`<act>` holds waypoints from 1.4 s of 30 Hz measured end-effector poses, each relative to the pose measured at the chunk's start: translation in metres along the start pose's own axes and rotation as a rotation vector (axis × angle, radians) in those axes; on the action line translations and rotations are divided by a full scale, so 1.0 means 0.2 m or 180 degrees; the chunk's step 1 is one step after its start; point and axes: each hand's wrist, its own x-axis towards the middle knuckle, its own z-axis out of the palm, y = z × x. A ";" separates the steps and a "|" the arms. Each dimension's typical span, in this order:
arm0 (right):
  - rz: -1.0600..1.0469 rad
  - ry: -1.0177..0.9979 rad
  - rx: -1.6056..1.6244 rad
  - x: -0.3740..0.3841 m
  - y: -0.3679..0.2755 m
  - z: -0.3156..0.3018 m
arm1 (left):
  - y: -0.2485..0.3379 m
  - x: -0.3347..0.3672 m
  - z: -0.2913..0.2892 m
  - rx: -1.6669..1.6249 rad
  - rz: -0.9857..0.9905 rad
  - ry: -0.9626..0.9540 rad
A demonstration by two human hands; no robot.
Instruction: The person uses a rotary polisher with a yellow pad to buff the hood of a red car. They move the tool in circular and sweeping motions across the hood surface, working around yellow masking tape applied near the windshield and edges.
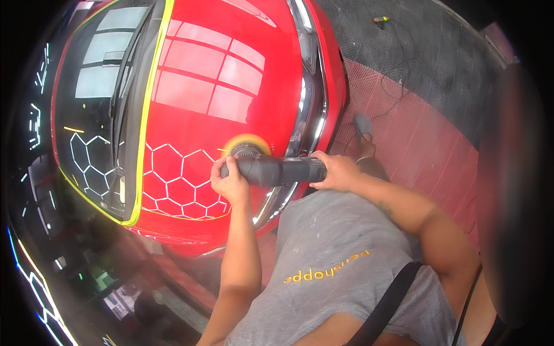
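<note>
A black car polisher [277, 171] lies crosswise in front of me over a glossy red car hood [219, 134]. Its round yellow pad [248, 140] rests on the paint, partly hidden by the tool's head. My left hand [231, 183] is closed around the head end of the polisher, just beside the pad. At the rear end, my right hand [337, 172] wraps round the body of the tool. White hexagon-shaped light reflections and pale window reflections show on the hood.
Yellow-green masking tape [151, 86] runs between hood and windshield [109, 57], where wiper arms lie. The grille and chrome trim [314, 109] edge the car at right. A dark cord [398, 86] trails over the red and grey floor tiles [433, 127] near my foot [363, 124].
</note>
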 end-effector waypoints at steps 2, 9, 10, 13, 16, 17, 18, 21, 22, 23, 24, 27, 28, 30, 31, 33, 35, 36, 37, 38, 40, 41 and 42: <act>-0.0002 0.0051 0.0105 -0.05 0.01 0.10 | -0.04 -0.08 -0.05 -0.0223 -0.0096 -0.0012; -0.0023 0.0412 0.1019 0.00 0.30 0.33 | 0.00 -0.24 0.11 0.0126 0.0511 -0.0362; 0.0042 0.0408 0.1136 0.01 0.33 0.34 | 0.03 -0.25 0.15 0.0264 0.0545 -0.0409; 0.0018 0.0388 0.1444 0.06 0.41 0.33 | 0.11 -0.23 0.28 0.0465 0.0659 -0.0554; -0.0085 0.0412 0.1690 0.13 0.48 0.32 | 0.20 -0.18 0.42 0.0648 0.0904 -0.0712; -0.0111 0.0453 0.1789 0.17 0.52 0.32 | 0.23 -0.16 0.47 0.0724 0.1006 -0.0765; -0.0127 0.0486 0.1882 0.19 0.54 0.31 | 0.24 -0.15 0.53 0.0759 0.1023 -0.0766; -0.0114 0.0515 0.2029 0.29 0.62 0.21 | 0.29 -0.06 0.71 0.0722 0.1020 -0.0867; -0.0090 0.0505 0.2053 0.32 0.65 0.15 | 0.30 -0.02 0.78 0.0804 0.1030 -0.0868; -0.0055 0.0500 0.2057 0.34 0.67 0.10 | 0.32 0.01 0.86 0.0809 0.1035 -0.0912; -0.0036 0.0507 0.2045 0.36 0.68 0.03 | 0.36 0.04 0.93 0.0798 0.1052 -0.0943; 0.0088 0.0483 0.1926 0.41 0.71 -0.19 | 0.44 0.12 1.13 0.0754 0.0907 -0.1043; 0.0119 0.0453 0.1904 0.43 0.73 -0.25 | 0.46 0.14 1.20 0.0740 0.0895 -0.1041; 0.0159 0.0420 0.1900 0.47 0.78 -0.35 | 0.50 0.18 1.33 0.0783 0.0826 -0.1021; 0.0169 0.0416 0.1917 0.50 0.82 -0.37 | 0.53 0.21 1.38 0.0841 0.0769 -0.1002; 0.0232 0.0324 0.1952 0.55 0.87 -0.48 | 0.56 0.26 1.50 0.0894 0.0681 -0.0978; 0.0338 0.0144 0.1983 0.59 0.89 -0.63 | 0.57 0.32 1.60 0.0884 0.0617 -0.0963; 0.0369 0.0226 0.1755 0.59 0.89 -0.74 | 0.60 0.35 1.68 0.0962 0.0660 -0.0917; 0.0342 0.0161 0.1726 0.62 0.91 -0.82 | 0.61 0.38 1.74 0.0954 0.0635 -0.0885; 0.0314 0.0094 0.1697 0.66 0.95 -0.89 | 0.63 0.41 1.79 0.0946 0.0609 -0.0851; 0.0233 0.0023 0.1675 0.76 1.01 -1.02 | 0.69 0.46 1.89 0.0837 0.0426 -0.0853; 0.0272 -0.0042 0.1444 0.79 1.03 -1.10 | 0.72 0.48 1.92 0.0831 0.0338 -0.0835; 0.0196 -0.0053 0.1434 0.84 1.05 -1.14 | 0.74 0.50 1.94 0.0832 0.0258 -0.0815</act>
